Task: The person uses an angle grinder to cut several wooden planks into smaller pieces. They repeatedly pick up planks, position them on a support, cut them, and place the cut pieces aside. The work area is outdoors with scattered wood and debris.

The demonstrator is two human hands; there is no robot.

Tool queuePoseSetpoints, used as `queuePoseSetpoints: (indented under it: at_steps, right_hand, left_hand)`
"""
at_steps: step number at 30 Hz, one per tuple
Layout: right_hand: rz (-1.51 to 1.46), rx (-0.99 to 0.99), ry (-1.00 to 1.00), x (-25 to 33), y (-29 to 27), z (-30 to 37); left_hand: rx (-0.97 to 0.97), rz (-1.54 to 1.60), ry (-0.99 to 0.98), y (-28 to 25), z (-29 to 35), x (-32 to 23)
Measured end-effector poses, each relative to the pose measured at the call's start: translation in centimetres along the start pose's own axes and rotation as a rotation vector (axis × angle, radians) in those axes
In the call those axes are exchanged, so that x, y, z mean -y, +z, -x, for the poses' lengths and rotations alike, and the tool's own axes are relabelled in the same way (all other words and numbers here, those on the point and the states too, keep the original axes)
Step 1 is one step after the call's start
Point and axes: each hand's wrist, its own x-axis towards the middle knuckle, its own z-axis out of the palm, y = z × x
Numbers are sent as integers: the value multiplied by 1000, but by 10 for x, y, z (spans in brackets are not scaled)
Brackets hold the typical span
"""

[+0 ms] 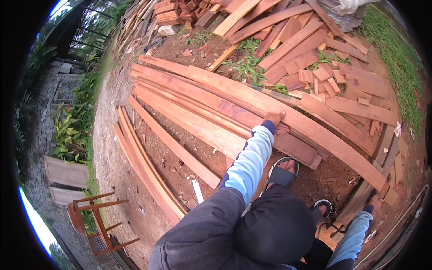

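Note:
A long reddish wooden plank (315,128) runs from the upper left to the lower right, above other boards. My left hand (275,122) is closed on its near edge, thumb on top and fingers lower down. At the plank's lower right end is my right hand (374,202), closed around that end with its fingers partly hidden. Beneath and beside the left hand lie several long boards (193,123), side by side on the dirt. A dark, stained board end (294,150) shows just below that hand.
Short offcuts (321,81) and a heap of loose boards (288,40) cover the upper right. A separate narrow board (173,139) and curved strips (146,166) lie at left. A wooden chair (101,220) stands at lower left. My sandalled foot (285,168) is close below the planks.

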Motion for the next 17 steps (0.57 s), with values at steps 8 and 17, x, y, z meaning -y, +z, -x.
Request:
queuePoseSetpoints:
  at_steps: [8, 17]
  right_hand:
    - [-181, -88, -69, 33, -37, 73]
    - [-132, 57, -229, 68, -48, 135]
  left_hand:
    - [-373, -143, 510, -44, 44, 91]
    - [-1219, -123, 592, -244, 63, 272]
